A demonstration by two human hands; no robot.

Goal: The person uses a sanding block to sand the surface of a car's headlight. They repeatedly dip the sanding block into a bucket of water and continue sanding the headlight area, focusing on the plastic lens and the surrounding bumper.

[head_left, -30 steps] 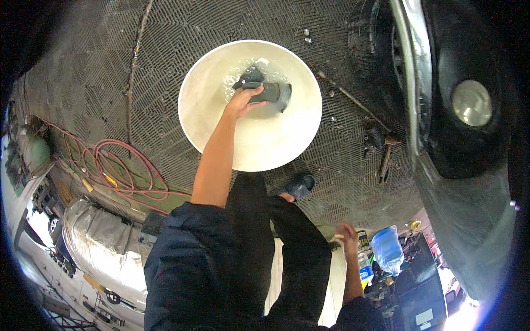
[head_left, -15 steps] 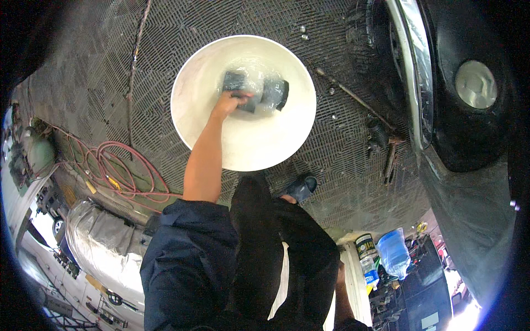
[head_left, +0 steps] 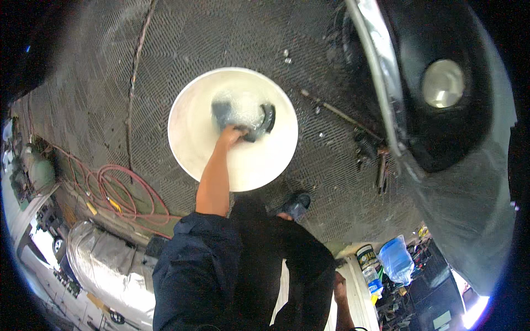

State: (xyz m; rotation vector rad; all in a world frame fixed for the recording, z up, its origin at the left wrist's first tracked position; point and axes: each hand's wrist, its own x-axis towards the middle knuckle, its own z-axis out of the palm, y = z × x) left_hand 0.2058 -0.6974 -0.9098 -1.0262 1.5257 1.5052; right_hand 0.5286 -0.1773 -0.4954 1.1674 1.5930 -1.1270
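Observation:
A white round bucket (head_left: 182, 132) stands on the floor in front of me with clear, stirred water inside. My left hand (head_left: 233, 134) reaches down into it, its fingers closed on a dark part (head_left: 253, 135) that is too blurred to name. Beyond that hand lies a blurred dark blocky shape (head_left: 222, 112), and to its right a curved black piece (head_left: 268, 118). Whether these dark shapes belong to one object I cannot tell. At the lower right, my right hand (head_left: 340, 284) hangs beside my dark-trousered knee, its fingers mostly hidden.
Right of the bucket, a long metal bar (head_left: 342, 115) lies on the ribbed black mat (head_left: 94, 99), near several small metal pieces. A dark car body with a round lamp (head_left: 443, 84) borders the right side. Red hose (head_left: 130, 193) coils at left. Bottles and a blue bag (head_left: 396, 260) stand lower right.
The view has shifted, so the bucket appears lower and slightly left. Inside it, my left hand has moved a little to the right, and the dark shapes in the water have shifted.

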